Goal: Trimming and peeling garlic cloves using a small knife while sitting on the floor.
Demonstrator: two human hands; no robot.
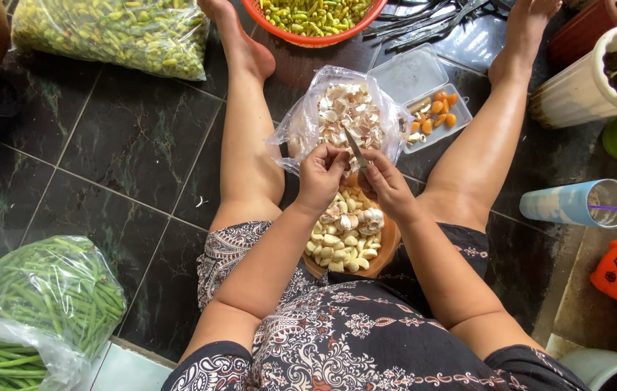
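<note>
My left hand [320, 176] pinches a garlic clove, mostly hidden by the fingers, just above a brown wooden bowl [389, 250] of peeled and unpeeled garlic between my legs. My right hand [384, 182] grips a small knife [355, 147], blade pointing up and away, its edge close to the clove. Both hands touch each other over the bowl. Right beyond them lies a clear plastic bag of garlic skins [343, 114].
A clear plastic box with orange chillies [435, 112] sits by my right leg. An orange basket of yellow-green chillies [313, 18] and a bag of the same [113, 32] lie ahead. Bags of green beans [48, 289] are at near left; a tumbler [576, 204] and plant pots [598, 72] at right.
</note>
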